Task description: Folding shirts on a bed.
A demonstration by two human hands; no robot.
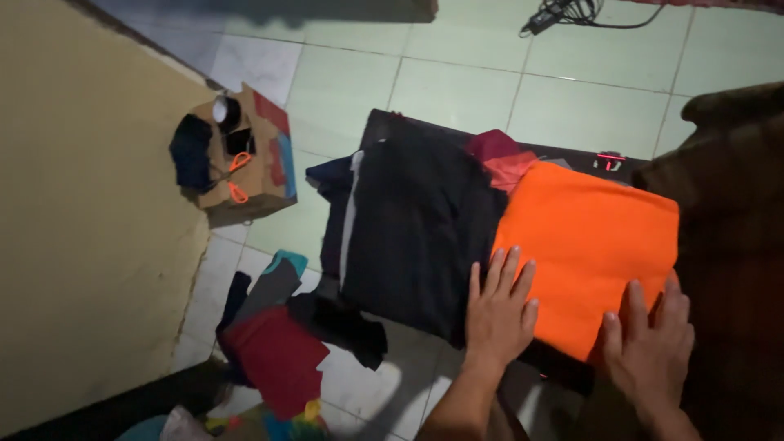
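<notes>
Pale tiled floor (457, 90) beyond my fingertips, both palms spread flat: left hand (500, 314) on the near-left edge of the folded bright-orange fabric square (584, 237), right hand (649, 343) on its near corner; soft, light, floppy, probably best lifted from underneath both edges.

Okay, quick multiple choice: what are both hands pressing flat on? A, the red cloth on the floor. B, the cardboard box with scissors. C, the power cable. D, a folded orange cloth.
D: the left hand and right hand both lie flat on the folded orange cloth.
</notes>
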